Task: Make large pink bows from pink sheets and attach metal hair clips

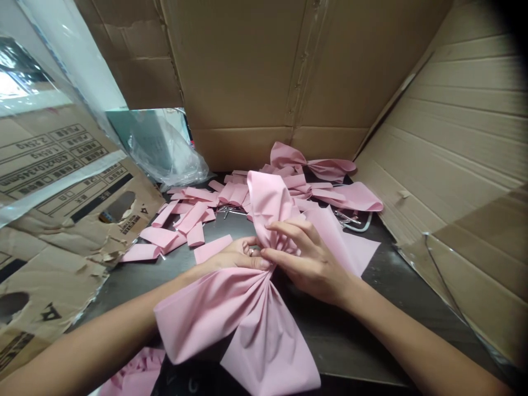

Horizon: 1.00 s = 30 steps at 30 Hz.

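Note:
A large pink fabric bow (214, 308) is gathered at its middle, with loops and tails fanning out toward me and away. My left hand (243, 254) is closed around the gathered centre, its thumb lying along the near side. On the right of that centre, my right hand (311, 258) pinches the folds, with thumb and forefinger close to the left thumb. Its other fingers are bent over the pleats. What exactly lies between the fingertips is hidden by the folds.
Folded pink strips (192, 217) are scattered over the dark table (342, 344). Another pink bow (313, 163) lies at the back. Thin metal wires (231, 210) show among the strips. Cardboard walls (247, 71) enclose the back and sides; a clear plastic bag (173, 159) sits back left.

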{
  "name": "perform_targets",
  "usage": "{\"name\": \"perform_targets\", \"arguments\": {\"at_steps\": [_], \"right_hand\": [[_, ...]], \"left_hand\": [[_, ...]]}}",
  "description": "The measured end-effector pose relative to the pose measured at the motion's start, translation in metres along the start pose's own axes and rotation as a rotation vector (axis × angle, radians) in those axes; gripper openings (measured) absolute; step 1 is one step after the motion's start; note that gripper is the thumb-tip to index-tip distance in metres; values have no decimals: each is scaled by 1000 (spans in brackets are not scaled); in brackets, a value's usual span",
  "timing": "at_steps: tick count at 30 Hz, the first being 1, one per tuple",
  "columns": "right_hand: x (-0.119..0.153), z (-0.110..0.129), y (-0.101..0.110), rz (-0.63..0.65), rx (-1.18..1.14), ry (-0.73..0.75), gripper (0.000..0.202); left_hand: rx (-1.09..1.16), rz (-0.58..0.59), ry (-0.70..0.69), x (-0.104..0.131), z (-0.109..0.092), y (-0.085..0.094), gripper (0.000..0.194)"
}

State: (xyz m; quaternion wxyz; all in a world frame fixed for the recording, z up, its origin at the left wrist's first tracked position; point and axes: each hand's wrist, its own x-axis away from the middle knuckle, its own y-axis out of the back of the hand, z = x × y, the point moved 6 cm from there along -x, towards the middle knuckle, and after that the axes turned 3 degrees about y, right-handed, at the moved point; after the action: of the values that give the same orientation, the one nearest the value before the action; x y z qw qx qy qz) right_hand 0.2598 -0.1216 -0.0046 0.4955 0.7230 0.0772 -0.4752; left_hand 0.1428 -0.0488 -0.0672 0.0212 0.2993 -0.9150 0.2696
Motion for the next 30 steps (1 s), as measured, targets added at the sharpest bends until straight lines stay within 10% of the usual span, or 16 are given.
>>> {"name": "perform_targets", "arguments": {"at_steps": [17,30], "right_hand": [[-4,-15,5,-6,116,-83,11],[-9,-21,-1,217,-44,-179,13]], "left_hand": [[-15,114,-65,-4,4,-8,28],[-97,-118,73,-1,14,8,39]]}}
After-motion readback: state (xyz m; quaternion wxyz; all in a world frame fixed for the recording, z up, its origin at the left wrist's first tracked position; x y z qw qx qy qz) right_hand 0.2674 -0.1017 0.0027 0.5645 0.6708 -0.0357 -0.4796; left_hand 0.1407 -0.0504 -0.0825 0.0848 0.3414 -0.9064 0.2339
